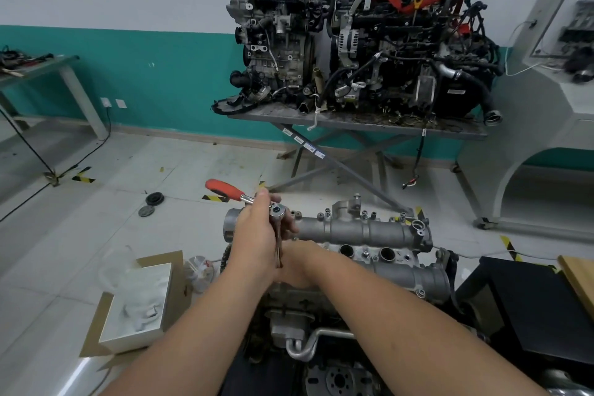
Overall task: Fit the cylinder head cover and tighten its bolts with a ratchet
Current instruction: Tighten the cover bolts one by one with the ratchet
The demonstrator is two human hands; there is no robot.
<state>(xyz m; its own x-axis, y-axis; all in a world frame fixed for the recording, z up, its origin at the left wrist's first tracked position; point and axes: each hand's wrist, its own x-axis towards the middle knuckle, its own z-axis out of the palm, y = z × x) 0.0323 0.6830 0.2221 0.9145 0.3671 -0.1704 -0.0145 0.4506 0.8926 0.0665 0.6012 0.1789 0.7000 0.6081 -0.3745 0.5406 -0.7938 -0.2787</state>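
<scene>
The left hand [254, 235] grips the ratchet [257, 202] near its head, red handle pointing far-left. The right hand [294, 264] steadies the extension; its fingers are hidden. The cover [363, 231] sits on the near engine.

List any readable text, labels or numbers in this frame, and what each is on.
None can be read.
White stickers on the stand leg: print too small.
Label on the black housing of the right-hand engine: blurred.
Ratchet and cylinder head cover: no visible markings.
</scene>
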